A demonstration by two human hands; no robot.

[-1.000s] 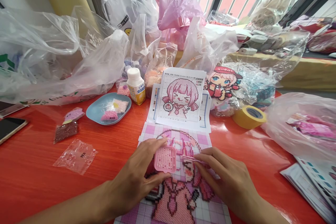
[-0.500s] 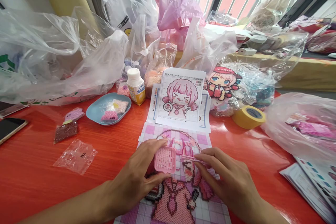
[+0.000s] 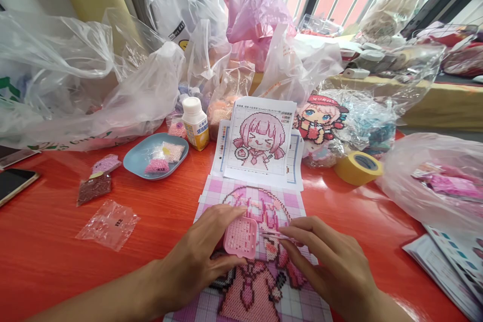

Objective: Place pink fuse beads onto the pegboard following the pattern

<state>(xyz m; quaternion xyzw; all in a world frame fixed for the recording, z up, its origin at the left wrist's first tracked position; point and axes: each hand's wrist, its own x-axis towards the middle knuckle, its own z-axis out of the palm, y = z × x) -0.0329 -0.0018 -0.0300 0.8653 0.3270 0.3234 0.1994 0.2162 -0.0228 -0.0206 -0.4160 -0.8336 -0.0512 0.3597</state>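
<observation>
My left hand (image 3: 206, 246) grips a small pink bead tray (image 3: 240, 238) by its upper and lower edges, above the pegboard. Pink tweezers (image 3: 277, 236) are pinched between the thumb and fingers of my right hand (image 3: 324, 251), their tips pointing left toward the tray. Whether a bead is in the tips is too small to tell. Below both hands lies a pegboard (image 3: 309, 307) bearing a bead picture of a pink-haired character (image 3: 247, 302); the hands and tray hide part of its face. A printed pattern sheet (image 3: 260, 143) of the same character stands behind it.
On the red table (image 3: 158, 221), left, are a blue plate (image 3: 132, 161) with bead packets, a brown bead bag (image 3: 94, 189), an empty H2 bag (image 3: 108, 225) and a phone (image 3: 15, 186). A bottle (image 3: 195, 125), yellow tape (image 3: 358, 168) and plastic bags (image 3: 433, 181) surround the board.
The bead tray in my left hand has shifted slightly right and toward me. My right hand with the tweezers has moved slightly down.
</observation>
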